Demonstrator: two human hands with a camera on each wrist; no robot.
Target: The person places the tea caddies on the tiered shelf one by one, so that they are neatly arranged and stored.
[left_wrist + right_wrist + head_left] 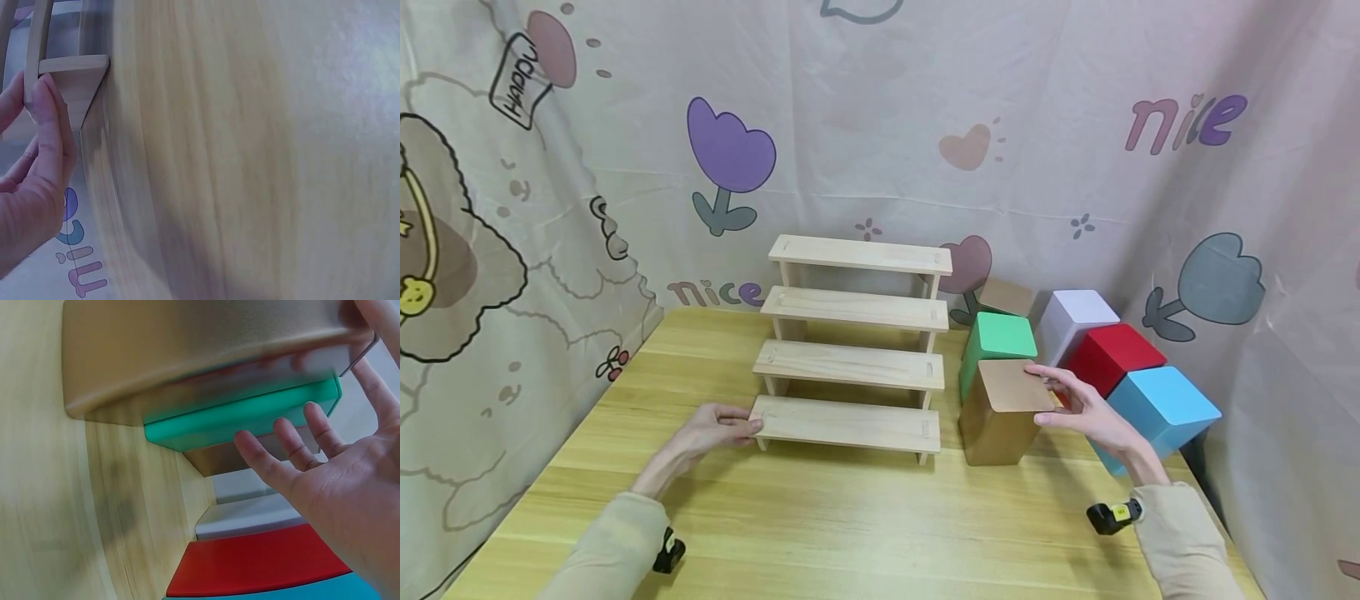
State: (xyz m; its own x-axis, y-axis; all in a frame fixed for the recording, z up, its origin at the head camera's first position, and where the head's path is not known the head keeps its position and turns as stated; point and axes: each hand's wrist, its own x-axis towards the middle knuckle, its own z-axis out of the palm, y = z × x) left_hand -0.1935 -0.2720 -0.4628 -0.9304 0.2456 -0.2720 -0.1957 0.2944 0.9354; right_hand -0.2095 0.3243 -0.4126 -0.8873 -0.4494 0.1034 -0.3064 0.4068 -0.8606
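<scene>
A four-step wooden display stand [850,423] stands on the table, its steps rising toward the back. My left hand [715,433] pinches the left end of the lowest step; the left wrist view shows thumb and fingers [47,103] on either side of that board. To the right of the stand is a brown-gold box [1000,429], upright on the table. My right hand [1086,410] grips its top right edge between thumb and index finger, the other fingers spread apart beside it. Right behind this box stands a green box [1003,333].
Farther back is another brown box [1004,297]. White [1075,312], red [1116,358] and blue [1168,408] boxes stand close together to the right of my right hand. A printed curtain [865,125] hangs behind the wooden table [820,525].
</scene>
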